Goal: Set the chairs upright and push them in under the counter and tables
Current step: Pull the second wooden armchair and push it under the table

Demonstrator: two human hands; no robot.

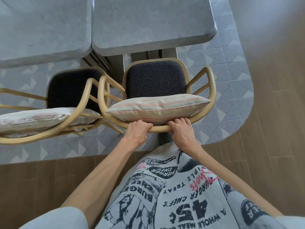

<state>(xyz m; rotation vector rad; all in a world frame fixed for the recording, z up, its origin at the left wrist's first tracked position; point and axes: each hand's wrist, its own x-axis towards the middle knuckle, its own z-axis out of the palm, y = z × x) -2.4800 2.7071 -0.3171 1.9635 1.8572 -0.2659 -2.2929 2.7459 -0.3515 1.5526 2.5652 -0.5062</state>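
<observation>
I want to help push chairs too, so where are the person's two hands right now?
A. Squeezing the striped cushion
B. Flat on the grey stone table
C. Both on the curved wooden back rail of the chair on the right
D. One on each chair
C. The left hand and the right hand both wrap the curved tan wooden back rail of the right-hand chair, just behind its striped cushion.

I look straight down on two wooden chairs standing upright by two grey tables. My left hand and right hand both grip the curved back rail of the right chair, just below its striped cushion. Its dark seat nears the right table. The left chair stands just beside it, before the left table.
</observation>
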